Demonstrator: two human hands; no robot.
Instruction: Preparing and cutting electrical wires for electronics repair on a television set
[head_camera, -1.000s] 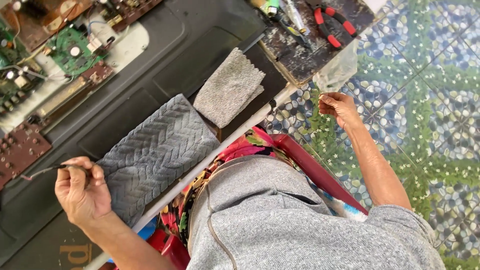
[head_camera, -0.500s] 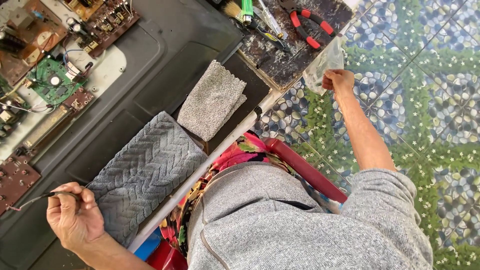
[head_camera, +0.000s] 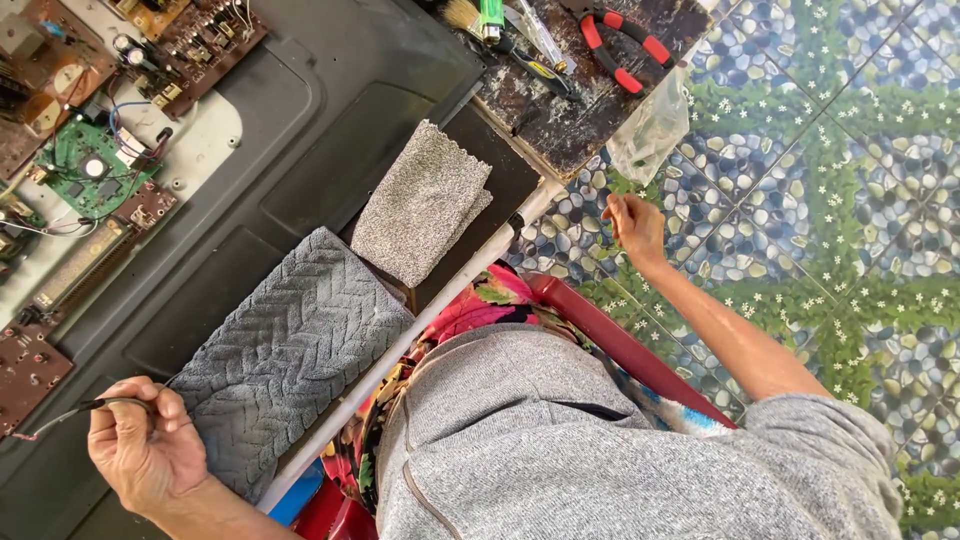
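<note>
My left hand (head_camera: 145, 450) is at the lower left, pinching a thin black wire (head_camera: 70, 412) whose stripped end points left over the dark back panel of a flat screen (head_camera: 300, 120). A grey ribbed towel (head_camera: 290, 350) lies just right of that hand. My right hand (head_camera: 635, 225) is off the table edge, above the patterned floor, with its fingertips pinched together and nothing visible in them. It hovers just below a clear plastic bag (head_camera: 650, 125) that hangs from a dark wooden board (head_camera: 570, 110).
Circuit boards, one green (head_camera: 90, 175) and one brown (head_camera: 195, 40), sit on the panel's exposed upper left. A smaller speckled grey cloth (head_camera: 420, 205) lies mid-table. Red-handled pliers (head_camera: 620, 50), a brush and other tools rest on the board. A red chair (head_camera: 620, 345) is under me.
My right hand reached the plastic bag half a second ago and has now drawn back from it toward my body. My left hand still holds the wire.
</note>
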